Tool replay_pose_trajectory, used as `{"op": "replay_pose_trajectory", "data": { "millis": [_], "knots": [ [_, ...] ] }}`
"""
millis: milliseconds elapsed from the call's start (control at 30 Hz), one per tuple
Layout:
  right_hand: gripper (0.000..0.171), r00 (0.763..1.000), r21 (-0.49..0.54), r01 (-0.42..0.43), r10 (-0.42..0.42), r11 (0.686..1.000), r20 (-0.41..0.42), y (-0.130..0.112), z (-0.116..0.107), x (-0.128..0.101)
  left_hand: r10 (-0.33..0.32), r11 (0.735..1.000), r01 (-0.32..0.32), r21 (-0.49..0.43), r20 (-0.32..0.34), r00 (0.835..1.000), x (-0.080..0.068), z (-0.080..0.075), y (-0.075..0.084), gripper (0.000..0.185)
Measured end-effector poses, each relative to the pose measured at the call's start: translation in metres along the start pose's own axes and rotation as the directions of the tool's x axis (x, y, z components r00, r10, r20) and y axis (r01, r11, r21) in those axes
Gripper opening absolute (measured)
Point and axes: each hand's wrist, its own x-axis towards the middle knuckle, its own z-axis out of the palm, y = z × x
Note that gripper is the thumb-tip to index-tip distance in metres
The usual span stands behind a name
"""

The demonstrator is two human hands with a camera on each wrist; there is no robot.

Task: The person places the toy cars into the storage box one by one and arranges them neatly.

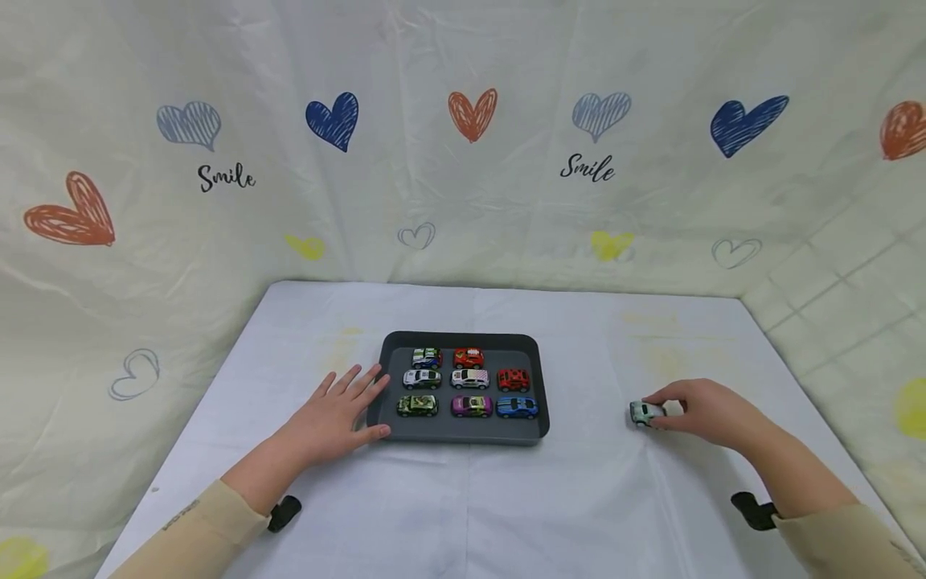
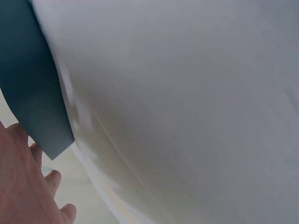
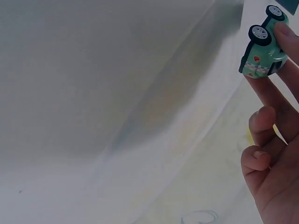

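Note:
A pale green toy car is pinched between the thumb and fingers of my right hand, over the right part of the table. In the right wrist view the toy car shows its wheels and a checkered stripe, with the other fingers curled below it. My left hand lies with spread fingers at the left edge of a dark grey tray. The tray's wall also appears beside that hand in the left wrist view. Several toy cars stand in rows in the tray, among them a blue car and a purple car.
A white cloth covers the table. Behind it hangs a pale curtain printed with hearts and "Smile" lettering. A black strap sits at the left wrist, another black strap at the right.

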Motion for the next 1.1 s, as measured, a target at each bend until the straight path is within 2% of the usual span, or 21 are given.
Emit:
{"op": "replay_pose_trajectory", "data": {
  "millis": [367,800,1100],
  "knots": [
    [0.038,0.998,0.026,0.068,-0.068,0.997,-0.008,-0.038,-0.001,0.038,0.018,1.0,-0.018,-0.015,-0.027,0.999,-0.001,-0.001,0.0,0.087],
    [0.036,0.987,-0.008,0.149,-0.149,0.989,-0.066,-0.092,-0.007,0.084,0.0,1.0,0.0,-0.007,0.014,1.0,-0.003,-0.006,0.005,0.086],
    [0.035,0.977,-0.061,0.202,-0.206,0.977,-0.06,-0.129,-0.007,0.112,0.001,1.0,-0.001,-0.004,0.009,1.0,-0.001,-0.003,0.002,0.087]
  ]
}}
